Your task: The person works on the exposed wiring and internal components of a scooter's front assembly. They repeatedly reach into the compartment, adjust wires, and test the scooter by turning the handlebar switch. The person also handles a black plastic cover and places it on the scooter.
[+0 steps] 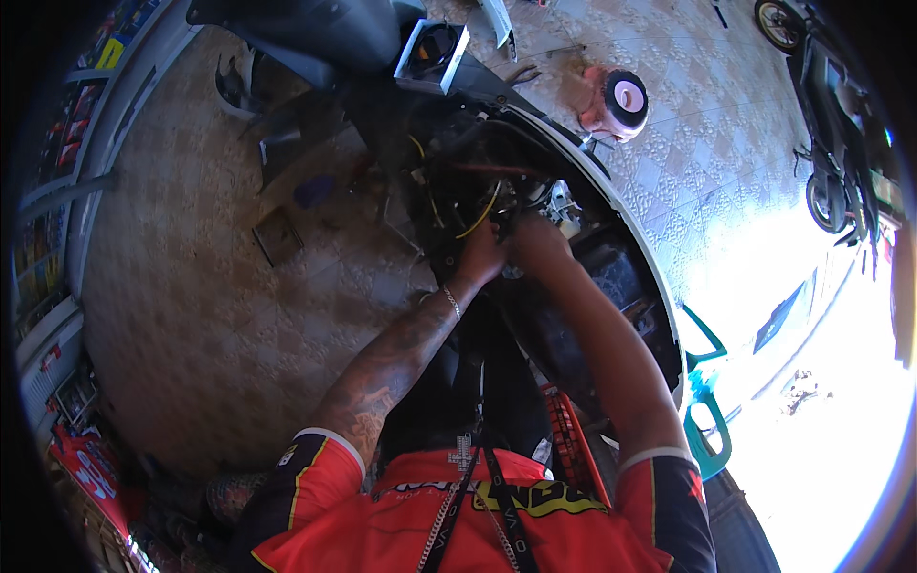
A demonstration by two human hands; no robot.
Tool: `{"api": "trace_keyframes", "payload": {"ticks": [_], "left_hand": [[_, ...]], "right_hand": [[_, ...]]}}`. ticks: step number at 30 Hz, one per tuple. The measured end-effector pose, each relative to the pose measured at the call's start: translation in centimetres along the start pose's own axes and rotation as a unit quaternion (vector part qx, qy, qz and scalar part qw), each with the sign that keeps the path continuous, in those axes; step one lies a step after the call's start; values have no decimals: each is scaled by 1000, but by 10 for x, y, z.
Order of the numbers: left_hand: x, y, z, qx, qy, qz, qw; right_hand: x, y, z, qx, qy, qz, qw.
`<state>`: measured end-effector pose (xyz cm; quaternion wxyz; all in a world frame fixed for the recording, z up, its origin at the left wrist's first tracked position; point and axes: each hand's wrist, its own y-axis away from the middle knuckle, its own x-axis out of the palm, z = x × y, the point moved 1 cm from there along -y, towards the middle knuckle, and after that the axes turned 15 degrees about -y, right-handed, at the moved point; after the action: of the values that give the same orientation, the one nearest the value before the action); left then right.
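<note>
Both my hands reach into the opened body of a scooter [626,263], among its cables and mechanical parts. My left hand [484,252], with a bracelet at the wrist, is closed just below a yellow cable [480,212]; what its fingers hold is too dark to make out. Close beside it on the right, my right hand [538,243] bends down into the same spot. Its fingers are blurred and hidden in shadow. A silvery metal part [564,210] lies just beyond my right hand.
An open box [432,55] with a dark round item rests on the scooter's far end. Beyond are a pink object topped by a black ring [626,97] and a parked motorcycle [841,124]. Loose panels lie on the tiled floor [220,315]; a teal chair [709,420] stands right, shelves [72,153] left.
</note>
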<state>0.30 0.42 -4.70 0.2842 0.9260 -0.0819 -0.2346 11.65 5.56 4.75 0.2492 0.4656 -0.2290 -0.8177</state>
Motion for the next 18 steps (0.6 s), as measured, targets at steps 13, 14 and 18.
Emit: {"api": "trace_keyframes", "payload": {"ticks": [13, 14, 18], "left_hand": [[-3, -6, 10, 10, -12, -4, 1000], [-5, -4, 8, 13, -10, -4, 1000], [-12, -4, 3, 15, 3, -23, 1000]], "right_hand": [[103, -99, -77, 90, -136, 213, 963], [114, -106, -79, 88, -110, 208, 968], [138, -122, -98, 154, -233, 161, 947]]}}
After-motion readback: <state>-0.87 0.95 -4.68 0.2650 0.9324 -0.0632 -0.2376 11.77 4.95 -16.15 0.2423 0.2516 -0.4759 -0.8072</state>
